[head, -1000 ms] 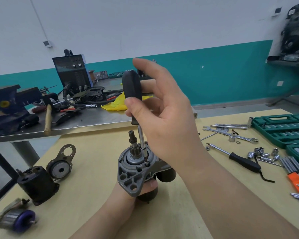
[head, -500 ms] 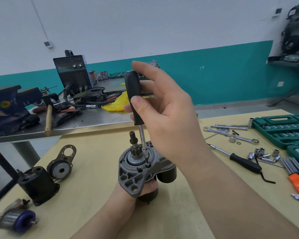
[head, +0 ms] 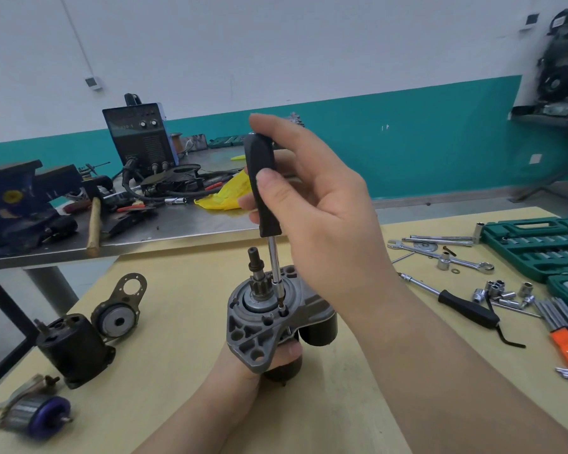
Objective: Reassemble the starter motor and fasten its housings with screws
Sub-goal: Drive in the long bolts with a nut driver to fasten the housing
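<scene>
The right hand (head: 318, 204) is pinching a black-handled screwdriver (head: 263, 188), tip seated in a screw hole of the grey cast-metal starter motor housing (head: 256, 335), which the left hand (head: 276, 358) is gripping from below, upright on the near-centre wooden table (head: 177, 322).

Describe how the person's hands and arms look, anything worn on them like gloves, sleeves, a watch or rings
Both are bare. The right hand and its forearm show no glove, sleeve, watch or wristband, and no ring shows on the fingers in view. The left hand is mostly hidden, but its wrist and forearm are also uncovered, with no sleeve or band. Nails on the right hand look short and plain. No markings show.
</scene>
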A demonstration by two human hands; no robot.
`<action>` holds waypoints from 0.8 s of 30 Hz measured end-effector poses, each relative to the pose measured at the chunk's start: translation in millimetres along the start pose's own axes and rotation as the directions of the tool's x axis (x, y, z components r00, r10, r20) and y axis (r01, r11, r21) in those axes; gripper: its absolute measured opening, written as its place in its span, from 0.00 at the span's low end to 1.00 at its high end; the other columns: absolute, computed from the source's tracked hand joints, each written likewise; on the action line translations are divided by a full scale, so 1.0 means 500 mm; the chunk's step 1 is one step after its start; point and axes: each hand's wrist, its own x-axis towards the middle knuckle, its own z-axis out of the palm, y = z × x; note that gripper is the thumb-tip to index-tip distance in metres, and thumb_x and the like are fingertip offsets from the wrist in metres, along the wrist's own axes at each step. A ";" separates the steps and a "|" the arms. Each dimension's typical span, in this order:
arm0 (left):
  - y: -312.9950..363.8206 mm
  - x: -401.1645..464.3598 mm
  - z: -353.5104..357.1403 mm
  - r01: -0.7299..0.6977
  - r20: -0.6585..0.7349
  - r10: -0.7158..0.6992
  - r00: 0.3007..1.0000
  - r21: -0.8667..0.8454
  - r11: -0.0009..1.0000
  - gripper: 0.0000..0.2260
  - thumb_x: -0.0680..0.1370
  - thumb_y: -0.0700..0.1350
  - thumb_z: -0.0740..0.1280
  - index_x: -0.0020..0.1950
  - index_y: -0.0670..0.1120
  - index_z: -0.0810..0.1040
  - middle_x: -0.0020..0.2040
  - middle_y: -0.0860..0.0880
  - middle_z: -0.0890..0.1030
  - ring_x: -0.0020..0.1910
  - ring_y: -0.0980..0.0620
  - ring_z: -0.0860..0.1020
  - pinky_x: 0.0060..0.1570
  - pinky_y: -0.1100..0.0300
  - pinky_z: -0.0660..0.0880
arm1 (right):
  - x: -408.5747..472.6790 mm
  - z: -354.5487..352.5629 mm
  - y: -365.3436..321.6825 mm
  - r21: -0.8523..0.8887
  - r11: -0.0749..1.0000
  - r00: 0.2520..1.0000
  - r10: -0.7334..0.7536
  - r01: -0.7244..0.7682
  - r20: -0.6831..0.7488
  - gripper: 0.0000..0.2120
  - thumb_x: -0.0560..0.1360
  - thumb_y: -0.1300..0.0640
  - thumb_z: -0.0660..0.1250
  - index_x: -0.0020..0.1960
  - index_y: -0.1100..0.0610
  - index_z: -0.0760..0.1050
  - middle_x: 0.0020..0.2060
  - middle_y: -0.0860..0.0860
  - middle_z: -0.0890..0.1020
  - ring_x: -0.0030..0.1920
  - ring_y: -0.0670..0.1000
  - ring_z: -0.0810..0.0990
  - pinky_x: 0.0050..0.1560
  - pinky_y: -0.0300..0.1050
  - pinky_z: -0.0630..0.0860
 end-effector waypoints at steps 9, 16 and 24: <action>-0.006 0.000 0.000 -0.130 0.021 0.129 0.991 0.032 0.991 0.28 0.71 0.19 0.71 0.50 0.54 0.77 0.53 0.51 0.80 0.59 0.43 0.80 0.55 0.66 0.79 | 0.001 0.003 -0.002 -0.039 0.999 1.000 -0.009 0.009 0.011 0.24 0.79 0.59 0.74 0.69 0.38 0.77 0.52 0.42 0.84 0.45 0.51 0.85 0.49 0.58 0.86; -0.015 -0.006 -0.012 -0.106 0.081 0.101 0.992 0.057 0.993 0.24 0.73 0.25 0.73 0.69 0.31 0.75 0.55 0.51 0.79 0.52 0.56 0.81 0.53 0.67 0.76 | 0.001 0.004 0.004 -0.028 0.998 0.999 -0.049 0.050 0.021 0.19 0.84 0.61 0.66 0.71 0.45 0.78 0.57 0.41 0.84 0.54 0.52 0.83 0.60 0.61 0.83; -0.024 0.002 -0.012 -0.158 0.055 0.159 0.986 -0.021 0.987 0.28 0.61 0.36 0.79 0.61 0.42 0.82 0.57 0.48 0.87 0.63 0.44 0.82 0.67 0.42 0.77 | -0.001 0.003 0.000 -0.071 0.997 0.999 -0.042 0.043 0.006 0.23 0.79 0.60 0.74 0.70 0.42 0.78 0.53 0.44 0.83 0.50 0.50 0.84 0.48 0.47 0.85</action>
